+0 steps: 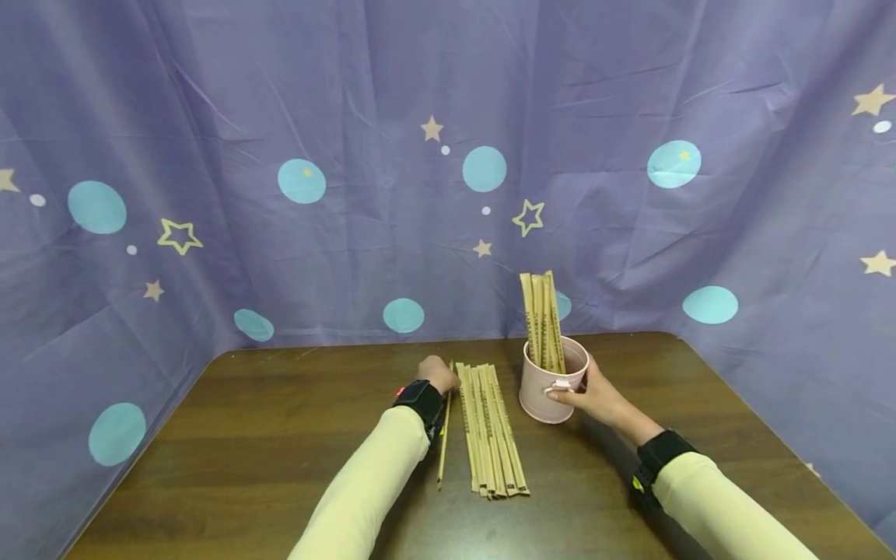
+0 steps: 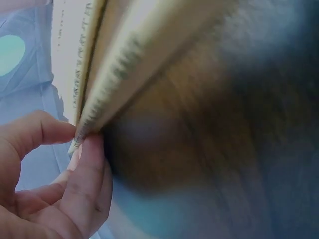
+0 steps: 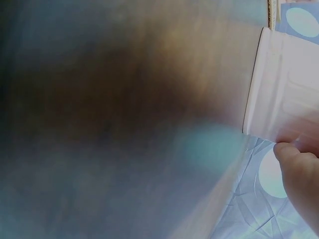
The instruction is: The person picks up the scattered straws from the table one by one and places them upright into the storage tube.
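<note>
One stick [image 1: 444, 451] pinched, bucket [image 1: 542, 400] held

The left hand [image 1: 437, 375], left of the bucket, pinches the stick near its far end. The right hand [image 1: 595, 395] grips the bucket's right side. Inside the bucket, a bunch of wrapped sticks [image 1: 543, 323] leans slightly left, rising well above the rim. Left of the bucket, a row of sticks [image 1: 492, 435] lies on the surface [image 1: 294, 443]. Only the left wrist view shows finger and thumb at the stick's tip; only the head view shows inside the bucket.

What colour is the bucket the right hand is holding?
The bucket is pale pink; it shows best in the head view.
</note>
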The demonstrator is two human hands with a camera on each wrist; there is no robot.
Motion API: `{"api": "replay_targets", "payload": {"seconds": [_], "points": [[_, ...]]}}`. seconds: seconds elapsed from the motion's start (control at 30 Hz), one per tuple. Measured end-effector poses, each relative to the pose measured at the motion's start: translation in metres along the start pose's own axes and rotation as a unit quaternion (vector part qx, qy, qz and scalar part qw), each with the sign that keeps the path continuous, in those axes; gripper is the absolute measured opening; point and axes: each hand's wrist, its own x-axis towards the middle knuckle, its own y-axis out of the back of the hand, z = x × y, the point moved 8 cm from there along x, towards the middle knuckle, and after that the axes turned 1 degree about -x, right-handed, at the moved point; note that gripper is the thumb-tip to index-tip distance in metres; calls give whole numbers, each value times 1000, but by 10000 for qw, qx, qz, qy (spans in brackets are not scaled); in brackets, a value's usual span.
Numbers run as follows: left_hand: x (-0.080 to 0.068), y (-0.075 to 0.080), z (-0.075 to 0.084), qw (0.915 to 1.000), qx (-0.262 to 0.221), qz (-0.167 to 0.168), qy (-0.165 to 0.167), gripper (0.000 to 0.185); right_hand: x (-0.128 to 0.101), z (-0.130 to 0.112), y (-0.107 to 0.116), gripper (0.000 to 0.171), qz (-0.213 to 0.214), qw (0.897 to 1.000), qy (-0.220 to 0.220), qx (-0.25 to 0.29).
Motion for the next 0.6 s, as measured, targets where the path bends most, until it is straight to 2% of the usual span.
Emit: {"api": "replay_targets", "payload": {"seconds": [0.13, 0.37, 0.43, 0.53, 0.57, 0.6], "points": [[0, 10, 1, 9995, -305, 77, -71, 22, 1, 0, 0, 97, -1, 10000, 50, 44], [0, 40, 11, 9986, -206, 429, -229, 17, 3, -1, 1, 97, -43, 9997, 176, 147], [7, 45, 12, 9988, -204, 363, -237, 20, 2, -1, 0, 97, -65, 9997, 160, 153], [23, 50, 15, 9990, -76, 264, -355, 25, 0, 0, -1, 98, -63, 9997, 108, 188], [37, 49, 13, 9972, -79, 426, -614, 27, -1, 0, -2, 98, -64, 9997, 117, 205], [42, 52, 16, 9970, -54, 423, -652, 29, -1, 0, -2, 98, -68, 9997, 110, 214]]}}
